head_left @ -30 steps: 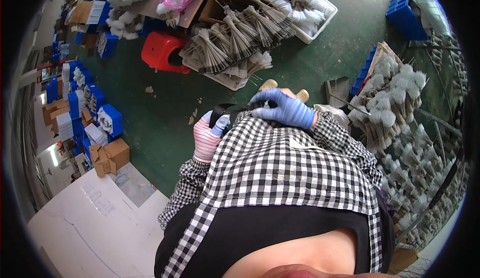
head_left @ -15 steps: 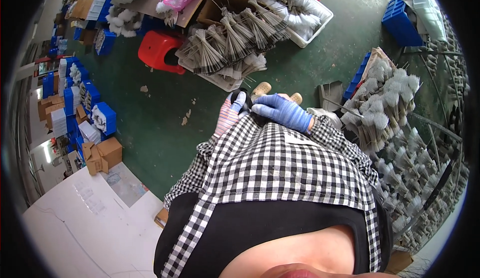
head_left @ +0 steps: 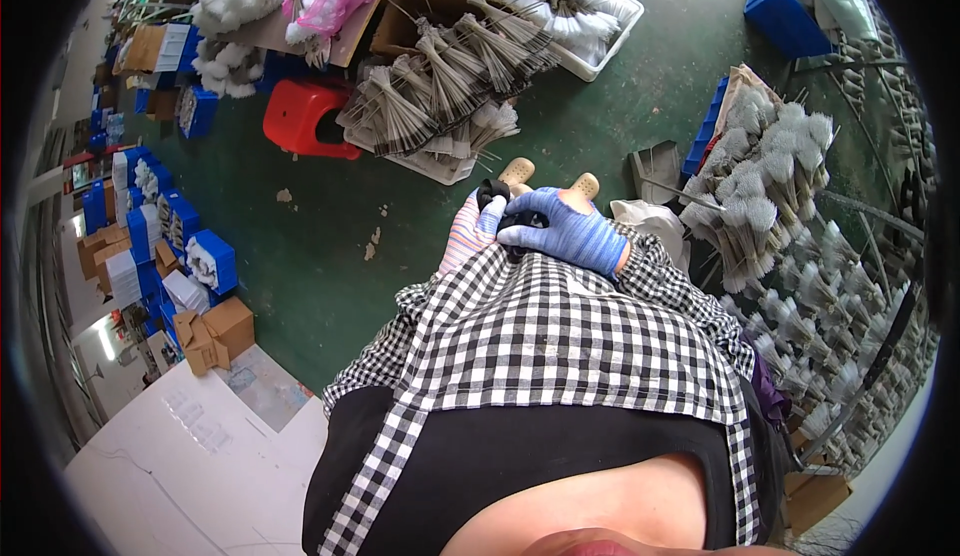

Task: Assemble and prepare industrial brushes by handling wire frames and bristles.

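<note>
In front of my checked apron [head_left: 560,326], my two gloved hands are close together at waist height. My left hand [head_left: 468,234], in a pale striped glove, has its fingers closed on a soft-looking black item [head_left: 524,222]. My right hand [head_left: 572,232], in a blue glove, curls round the same black item from the other side. Its exact kind is not clear, since the fingers cover much of it. Beyond my hands the toes of my beige clogs [head_left: 516,172] show on the floor.
Ahead, bundles of thin-stemmed brushes [head_left: 450,76] fill a white crate, beside a red stool [head_left: 302,116]. Another white crate [head_left: 630,16] holds white brushes. More brush bundles [head_left: 760,176] stand at right. Blue bins [head_left: 212,261] and cardboard boxes [head_left: 228,326] line the left, near a white tabletop [head_left: 150,466].
My right hand has shifted and curled more, showing more of the black item between my hands. The view has turned slightly, moving the crates and stool a little left.
</note>
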Motion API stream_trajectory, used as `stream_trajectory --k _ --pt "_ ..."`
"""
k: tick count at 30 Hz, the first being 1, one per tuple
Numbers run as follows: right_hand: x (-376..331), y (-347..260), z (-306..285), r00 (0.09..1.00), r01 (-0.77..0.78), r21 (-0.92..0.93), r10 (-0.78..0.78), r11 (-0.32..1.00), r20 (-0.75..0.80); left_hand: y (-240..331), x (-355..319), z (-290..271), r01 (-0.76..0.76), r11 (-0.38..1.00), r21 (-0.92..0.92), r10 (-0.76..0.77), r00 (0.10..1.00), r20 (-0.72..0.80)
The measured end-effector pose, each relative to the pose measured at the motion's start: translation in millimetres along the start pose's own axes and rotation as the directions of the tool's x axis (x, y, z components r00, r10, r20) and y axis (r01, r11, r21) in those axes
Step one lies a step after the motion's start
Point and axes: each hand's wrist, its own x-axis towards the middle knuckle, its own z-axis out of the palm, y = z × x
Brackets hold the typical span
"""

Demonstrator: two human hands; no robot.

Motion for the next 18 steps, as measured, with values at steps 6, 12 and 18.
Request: stream_trajectory --k 6,12,18 --pt "-5 7 1 0.975 -0.182 0.165 0.200 0.969 -0.099 -16 17 -22 0.002 0.998 -0.057 0.000 0.999 0.036" --pt "-7 2 6 0.977 -0.199 0.237 0.211 0.951 -0.027 -15 17 -29 0.040 0.983 -0.177 -0.040 0.999 0.003" --pt "2 -11 -1 0.973 -0.232 0.255 0.222 0.939 0.067 -10 17 -14 -0.108 0.993 -0.042 0.109 0.994 0.016"
